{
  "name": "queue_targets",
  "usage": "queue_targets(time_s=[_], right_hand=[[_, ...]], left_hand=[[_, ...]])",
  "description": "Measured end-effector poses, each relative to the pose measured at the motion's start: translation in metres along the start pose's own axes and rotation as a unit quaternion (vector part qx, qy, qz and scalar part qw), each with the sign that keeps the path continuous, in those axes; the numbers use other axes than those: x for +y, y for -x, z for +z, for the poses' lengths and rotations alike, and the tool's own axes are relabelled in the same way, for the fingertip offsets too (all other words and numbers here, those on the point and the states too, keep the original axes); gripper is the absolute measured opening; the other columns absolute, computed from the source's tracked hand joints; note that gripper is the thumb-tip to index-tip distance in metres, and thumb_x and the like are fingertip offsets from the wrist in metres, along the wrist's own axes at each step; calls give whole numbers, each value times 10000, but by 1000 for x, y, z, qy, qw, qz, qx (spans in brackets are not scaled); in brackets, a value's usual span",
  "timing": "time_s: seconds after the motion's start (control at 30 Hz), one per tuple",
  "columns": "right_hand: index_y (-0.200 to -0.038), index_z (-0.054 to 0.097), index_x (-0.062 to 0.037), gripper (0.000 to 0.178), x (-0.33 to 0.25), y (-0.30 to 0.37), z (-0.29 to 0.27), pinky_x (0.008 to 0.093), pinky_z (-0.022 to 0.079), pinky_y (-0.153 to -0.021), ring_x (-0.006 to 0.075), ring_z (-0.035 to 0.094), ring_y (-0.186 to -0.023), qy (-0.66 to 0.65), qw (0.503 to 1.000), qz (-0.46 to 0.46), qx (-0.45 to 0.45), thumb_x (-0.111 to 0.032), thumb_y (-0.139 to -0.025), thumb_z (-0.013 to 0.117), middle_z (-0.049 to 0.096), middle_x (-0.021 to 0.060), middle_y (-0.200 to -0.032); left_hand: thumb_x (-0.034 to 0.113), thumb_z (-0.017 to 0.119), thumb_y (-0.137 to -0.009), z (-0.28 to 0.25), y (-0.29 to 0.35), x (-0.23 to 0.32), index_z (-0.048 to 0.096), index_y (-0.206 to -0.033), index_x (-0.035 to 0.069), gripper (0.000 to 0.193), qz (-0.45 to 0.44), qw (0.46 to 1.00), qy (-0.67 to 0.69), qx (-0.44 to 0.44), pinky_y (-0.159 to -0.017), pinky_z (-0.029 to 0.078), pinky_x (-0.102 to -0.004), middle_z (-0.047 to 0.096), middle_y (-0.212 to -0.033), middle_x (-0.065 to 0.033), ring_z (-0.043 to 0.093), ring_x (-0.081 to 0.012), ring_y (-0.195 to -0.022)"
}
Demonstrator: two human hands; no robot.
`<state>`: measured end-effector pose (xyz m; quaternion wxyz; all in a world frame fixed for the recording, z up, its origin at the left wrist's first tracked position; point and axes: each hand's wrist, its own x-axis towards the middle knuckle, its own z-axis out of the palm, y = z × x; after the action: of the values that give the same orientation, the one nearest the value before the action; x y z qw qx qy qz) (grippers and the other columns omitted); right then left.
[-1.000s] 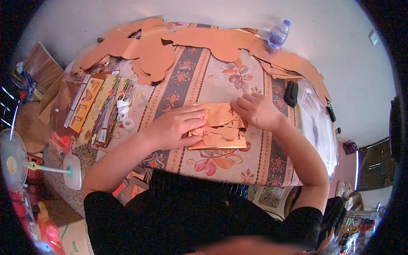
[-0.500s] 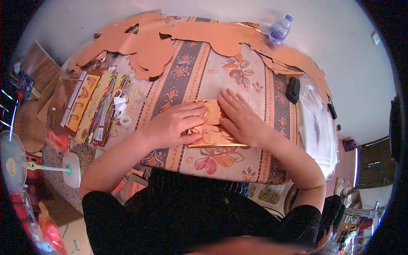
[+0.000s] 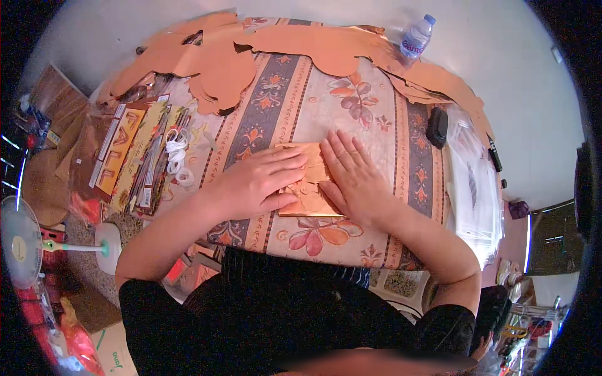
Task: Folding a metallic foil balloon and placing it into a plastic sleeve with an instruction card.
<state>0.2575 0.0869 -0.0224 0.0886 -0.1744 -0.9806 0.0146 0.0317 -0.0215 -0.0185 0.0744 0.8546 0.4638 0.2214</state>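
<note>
1. Folded copper-coloured sheet point(image 3: 311, 191): lies flat on the patterned tablecloth point(image 3: 323, 94), near the table's front edge. Its middle strip and lower edge show between the two hands.
2. Left hand point(image 3: 260, 182): palm down and unclenched, fingers extended and pointing to the right. The fingers rest over the left side of the sheet; the thumb lies lower, toward the near edge.
3. Right hand point(image 3: 357, 182): palm down and unclenched, grasping nothing. It covers the right side of the sheet, with the longer fingertips reaching past the far edge and the thumb angled inward across it.
4. Far side of table: large copper-coloured cut-outs point(image 3: 307, 47) spread along the edge; a plastic bottle point(image 3: 416, 41) stands behind them.
5. Left side of table: printed card packs point(image 3: 128, 156) lie beside a white cord point(image 3: 177, 147).
6. Right side of table: a black object point(image 3: 437, 127) lies beside clear plastic bags point(image 3: 475, 194).
</note>
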Motion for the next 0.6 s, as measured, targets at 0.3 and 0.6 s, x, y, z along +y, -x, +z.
queue_targets(time_s=[0.3, 0.6], right_hand=[[-1444, 236, 58, 637, 7, 2, 3, 429, 98, -1171, 343, 163, -1433, -28, 1000, 0, -11, -320, -968, 425, 232, 233, -1513], [-1368, 424, 44, 472, 57, 0, -40, 365, 210, -1141, 220, 274, -1400, -510, 838, 166, 96, -254, -1003, 395, 377, 153, -1470]], left_hand=[[250, 614, -864, 3, 9, 8, 437, -1341, -23, 577, -27, 999, -3, -24, -1148, 243, -444, 405, -1435, -188, 329, -312, -1376], [243, 619, -862, 2, 11, 7, 459, -1328, -16, 556, -25, 999, 0, -23, -1145, 250, -443, 412, -1427, -199, 332, -325, -1373]])
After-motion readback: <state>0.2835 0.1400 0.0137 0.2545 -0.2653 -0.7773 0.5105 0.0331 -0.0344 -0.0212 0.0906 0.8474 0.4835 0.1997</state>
